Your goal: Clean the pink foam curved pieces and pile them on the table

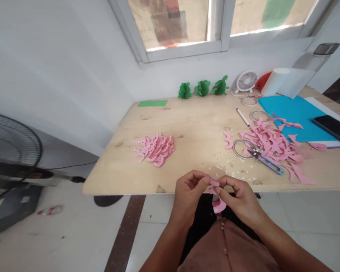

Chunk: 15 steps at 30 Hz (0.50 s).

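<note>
Between my two hands, just off the table's front edge, is a curved pink paper piece (219, 206) that hangs downward. My left hand (191, 189) pinches its upper left end between thumb and fingers. On the other side my right hand (238, 194) pinches the same piece near its upper right. A pile of similar curved pink pieces (158, 147) lies on the table to the left. One wavy pink piece (228, 140) rests alone ahead of my right hand. Tiny white scraps (240, 168) are scattered near my fingers.
Pink offcuts (272, 139) are heaped at the right, with blue-handled snips (268, 162) and a tape roll (243, 149) beside them. Behind are a pen (243, 117), blue sheets (289, 109), a phone (334, 128), a small fan (246, 81) and green paper figures (202, 88). A green strip (152, 103) lies back left.
</note>
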Motion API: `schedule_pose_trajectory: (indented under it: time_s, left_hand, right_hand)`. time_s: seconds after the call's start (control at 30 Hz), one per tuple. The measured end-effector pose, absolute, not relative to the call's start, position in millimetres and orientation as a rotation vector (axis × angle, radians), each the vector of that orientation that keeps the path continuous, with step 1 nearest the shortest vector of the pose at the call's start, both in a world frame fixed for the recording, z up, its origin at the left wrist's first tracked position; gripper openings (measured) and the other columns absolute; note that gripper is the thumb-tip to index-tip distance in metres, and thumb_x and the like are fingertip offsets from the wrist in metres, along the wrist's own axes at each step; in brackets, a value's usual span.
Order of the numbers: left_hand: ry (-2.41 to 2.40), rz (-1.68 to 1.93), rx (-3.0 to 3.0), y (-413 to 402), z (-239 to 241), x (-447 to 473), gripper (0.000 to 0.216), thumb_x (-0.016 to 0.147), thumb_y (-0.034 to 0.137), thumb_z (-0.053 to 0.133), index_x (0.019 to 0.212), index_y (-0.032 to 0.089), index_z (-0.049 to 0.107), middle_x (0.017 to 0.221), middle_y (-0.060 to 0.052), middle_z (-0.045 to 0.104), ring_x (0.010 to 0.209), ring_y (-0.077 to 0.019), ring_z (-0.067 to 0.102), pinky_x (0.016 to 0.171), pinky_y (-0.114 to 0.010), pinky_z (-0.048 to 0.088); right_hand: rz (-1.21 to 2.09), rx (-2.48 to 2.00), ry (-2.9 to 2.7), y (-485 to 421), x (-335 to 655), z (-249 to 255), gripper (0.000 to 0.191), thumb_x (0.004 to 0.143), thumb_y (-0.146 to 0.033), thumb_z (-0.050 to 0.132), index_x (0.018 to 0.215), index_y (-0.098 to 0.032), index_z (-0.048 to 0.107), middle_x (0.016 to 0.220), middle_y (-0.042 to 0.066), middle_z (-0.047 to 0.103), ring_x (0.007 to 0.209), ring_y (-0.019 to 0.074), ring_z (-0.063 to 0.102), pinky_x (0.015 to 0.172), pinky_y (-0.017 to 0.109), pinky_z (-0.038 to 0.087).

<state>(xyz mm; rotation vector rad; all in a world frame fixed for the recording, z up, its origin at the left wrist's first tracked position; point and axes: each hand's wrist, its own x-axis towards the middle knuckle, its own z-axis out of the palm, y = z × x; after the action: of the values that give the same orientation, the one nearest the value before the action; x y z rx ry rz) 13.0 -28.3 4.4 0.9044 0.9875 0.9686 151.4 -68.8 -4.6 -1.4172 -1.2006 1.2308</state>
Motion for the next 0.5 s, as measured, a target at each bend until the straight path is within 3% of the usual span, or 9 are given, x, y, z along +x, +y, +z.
schedule_pose_trajectory:
  time_s: [0.2, 0.37, 0.5]
  left_hand:
    - [1.012, 0.974, 0.961, -26.9, 3.0, 12.9, 0.012, 0.070, 0.026, 0.071, 0.069, 0.015, 0.066, 0.069, -0.003, 0.069, 0.069, -0.0157, 0.062, 0.073, -0.028, 0.047]
    - [1.010, 0.966, 0.921, -27.2, 3.2, 13.6, 0.012, 0.067, 0.024, 0.072, 0.065, 0.015, 0.065, 0.064, -0.001, 0.067, 0.065, -0.0137, 0.060, 0.068, -0.025, 0.047]
    - [0.973, 0.940, 0.927, -27.7, 2.4, 14.9, 0.012, 0.069, 0.024, 0.071, 0.066, 0.014, 0.066, 0.063, 0.000, 0.065, 0.062, -0.0123, 0.058, 0.068, -0.025, 0.047]
  right_hand:
    - [1.381, -1.378, -1.091, -67.9, 153.1, -9.6, 0.019, 0.079, -0.033, 0.061, 0.069, -0.017, 0.060, 0.060, -0.003, 0.056, 0.054, 0.0119, 0.054, 0.052, 0.023, 0.044]
    - [1.208, -1.368, -1.256, -65.6, 154.2, -5.4, 0.014, 0.083, -0.031, 0.057, 0.083, -0.018, 0.064, 0.080, 0.002, 0.064, 0.076, 0.0161, 0.060, 0.070, 0.027, 0.047]
    - [1.168, -1.368, -1.274, -65.0, 155.0, -2.8, 0.018, 0.085, -0.030, 0.055, 0.077, -0.018, 0.064, 0.072, 0.001, 0.063, 0.069, 0.0144, 0.058, 0.063, 0.024, 0.045]
